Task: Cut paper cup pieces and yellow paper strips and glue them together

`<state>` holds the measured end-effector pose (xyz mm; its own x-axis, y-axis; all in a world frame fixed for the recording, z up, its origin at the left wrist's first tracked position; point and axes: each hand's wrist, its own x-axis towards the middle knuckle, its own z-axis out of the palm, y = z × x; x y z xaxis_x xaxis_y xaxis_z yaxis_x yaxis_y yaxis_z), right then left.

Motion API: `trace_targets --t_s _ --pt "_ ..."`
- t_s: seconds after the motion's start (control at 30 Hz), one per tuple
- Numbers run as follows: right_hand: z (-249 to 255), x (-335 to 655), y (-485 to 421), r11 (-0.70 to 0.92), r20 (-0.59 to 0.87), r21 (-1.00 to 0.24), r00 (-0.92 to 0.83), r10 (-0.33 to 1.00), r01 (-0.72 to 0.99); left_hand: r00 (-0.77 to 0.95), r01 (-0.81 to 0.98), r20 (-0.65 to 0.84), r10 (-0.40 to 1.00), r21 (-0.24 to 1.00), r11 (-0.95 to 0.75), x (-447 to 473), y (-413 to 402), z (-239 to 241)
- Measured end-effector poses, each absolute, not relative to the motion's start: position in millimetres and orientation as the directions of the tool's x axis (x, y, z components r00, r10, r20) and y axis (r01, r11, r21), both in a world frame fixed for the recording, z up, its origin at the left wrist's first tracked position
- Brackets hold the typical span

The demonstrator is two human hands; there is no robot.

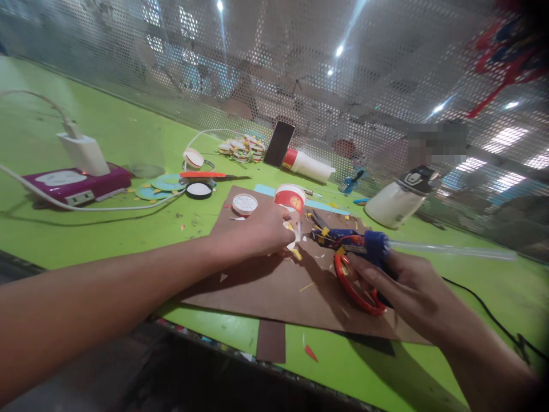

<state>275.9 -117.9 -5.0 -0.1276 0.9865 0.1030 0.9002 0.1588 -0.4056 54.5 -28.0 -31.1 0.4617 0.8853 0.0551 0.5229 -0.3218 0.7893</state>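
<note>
My left hand [261,232] is closed on a small white and yellow paper piece [294,234] on the brown cardboard sheet [274,292], beside a red and white paper cup [290,199]. My right hand [398,286] grips a blue glue gun [364,243] with a red trigger loop. The gun's nozzle points left toward the paper piece, and a clear glue stick [450,250] pokes out of its back to the right.
On the green table: a purple power strip with a white charger [77,177], red-handled scissors [210,175], paper discs [167,184], a round lid [245,203], a lying cup stack [306,165], a dark phone [278,143], a white bottle [397,200]. Perforated metal screen [274,68] behind.
</note>
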Motion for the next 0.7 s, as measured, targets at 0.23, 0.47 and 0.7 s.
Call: trace_targets --t_s 0.23,0.47,0.7 --pt "-2 286 -107 0.057 0.299 -0.322 0.045 0.953 0.945 0.484 0.44 0.057 0.873 0.847 -0.299 50 -29 -34" --pt "-11 295 -88 0.0 0.295 -0.167 0.05 0.954 0.986 0.401 0.439 0.026 0.916 0.872 -0.217 54 -32 -23" --pt "-22 296 -84 0.02 0.173 -0.158 0.008 0.985 0.987 0.353 0.382 0.189 0.916 0.865 -0.326 51 -28 -23"
